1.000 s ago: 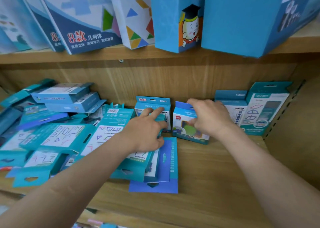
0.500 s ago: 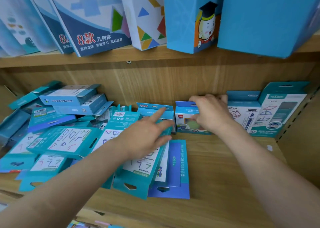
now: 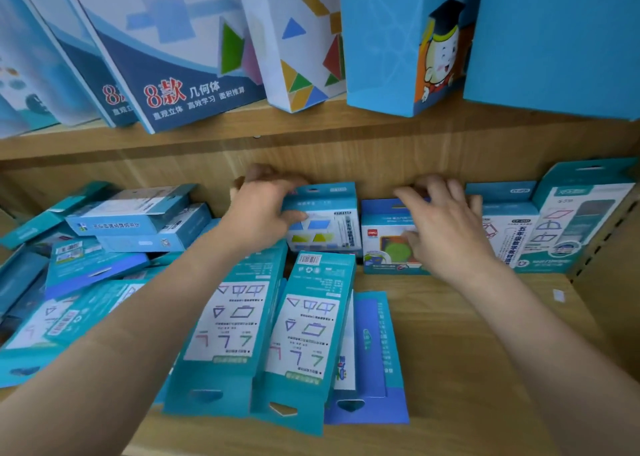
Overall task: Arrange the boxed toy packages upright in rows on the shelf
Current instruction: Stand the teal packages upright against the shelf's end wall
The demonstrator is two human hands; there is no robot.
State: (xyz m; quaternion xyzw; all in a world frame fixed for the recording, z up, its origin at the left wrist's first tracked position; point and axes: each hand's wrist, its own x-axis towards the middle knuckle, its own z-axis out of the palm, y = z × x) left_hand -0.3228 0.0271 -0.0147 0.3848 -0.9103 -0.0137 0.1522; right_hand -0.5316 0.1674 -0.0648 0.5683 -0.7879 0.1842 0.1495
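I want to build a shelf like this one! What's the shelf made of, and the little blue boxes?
The shelf looks like wood or wood-look board: tan, with grain lines, matte. The flat-lying boxes look like thin printed cardboard, slightly glossy, with folded edges and punched hang holes.

The wooden shelf point(image 3: 450, 369) carries boxed toy packages. Along its back wall four stand upright in a row: a teal box with coloured shapes point(image 3: 332, 227), a smaller blue box point(image 3: 384, 244), a white-fronted box point(image 3: 505, 234) and a tall teal box point(image 3: 581, 220) against the right wall. Flat teal packages point(image 3: 304, 331) lie face up toward the front edge, with a blue flat pack point(image 3: 374, 355) beside them. A loose heap of teal boxes point(image 3: 104, 258) covers the left side
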